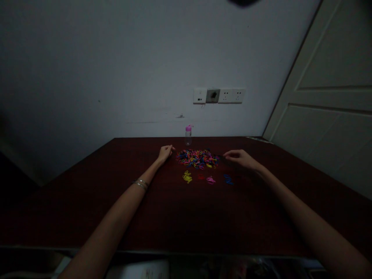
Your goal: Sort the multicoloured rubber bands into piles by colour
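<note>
A heap of small rubber bands (197, 158) in many colours lies on the dark red-brown table (180, 217). My left hand (166, 152) rests at the heap's left edge with its fingers curled in; what they hold, if anything, is hidden. On the right side, my right hand (238, 157) has thumb and fingers drawn together in a pinch, beside the heap; a dark speck shows at the fingertips, too small to name. In front of the heap lie separate groups: yellow bands (187, 177), red bands (201, 176), pink bands (210, 180) and blue bands (228, 179).
Behind the heap, near the wall, a clear bottle with a pink lid (188, 135) stands upright. Wall sockets (231, 95) sit above the table. A pale door (328, 116) is at the right. Below the table's front edge, a white object (139, 270) shows.
</note>
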### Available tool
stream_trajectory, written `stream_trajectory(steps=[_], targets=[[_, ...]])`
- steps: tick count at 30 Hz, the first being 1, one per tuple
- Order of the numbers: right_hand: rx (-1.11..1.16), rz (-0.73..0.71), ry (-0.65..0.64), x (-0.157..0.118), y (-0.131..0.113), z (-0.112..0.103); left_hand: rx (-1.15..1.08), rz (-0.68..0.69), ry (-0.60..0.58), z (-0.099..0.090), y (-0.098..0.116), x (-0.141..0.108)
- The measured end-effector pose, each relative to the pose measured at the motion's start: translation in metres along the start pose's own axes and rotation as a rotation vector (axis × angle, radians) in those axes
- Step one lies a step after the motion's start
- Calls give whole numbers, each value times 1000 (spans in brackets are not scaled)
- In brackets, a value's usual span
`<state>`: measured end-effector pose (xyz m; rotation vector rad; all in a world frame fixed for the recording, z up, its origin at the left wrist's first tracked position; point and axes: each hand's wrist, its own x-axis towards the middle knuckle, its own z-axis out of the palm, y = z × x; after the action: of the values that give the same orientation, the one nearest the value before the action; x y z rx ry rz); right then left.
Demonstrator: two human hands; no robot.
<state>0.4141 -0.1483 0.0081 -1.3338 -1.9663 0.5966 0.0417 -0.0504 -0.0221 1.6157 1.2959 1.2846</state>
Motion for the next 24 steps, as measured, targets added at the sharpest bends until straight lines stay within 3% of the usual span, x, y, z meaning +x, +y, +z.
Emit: stream_trajectory(steps=[5, 12, 18, 21, 24], targets=[[-59, 64, -340, -5, 1, -26, -15, 12, -12, 0, -4, 3], [-68, 190, -603, -14, 10, -37, -3, -17, -3, 0, -4, 4], [-15, 218, -626, -13, 15, -37, 14, -13, -18, 0, -3, 5], [1, 222, -515, -12, 15, -35, 104, 25, -59, -5, 2, 9], [-4, 237, -373, -12, 14, -29, 233, 61, -216, -12, 13, 11]])
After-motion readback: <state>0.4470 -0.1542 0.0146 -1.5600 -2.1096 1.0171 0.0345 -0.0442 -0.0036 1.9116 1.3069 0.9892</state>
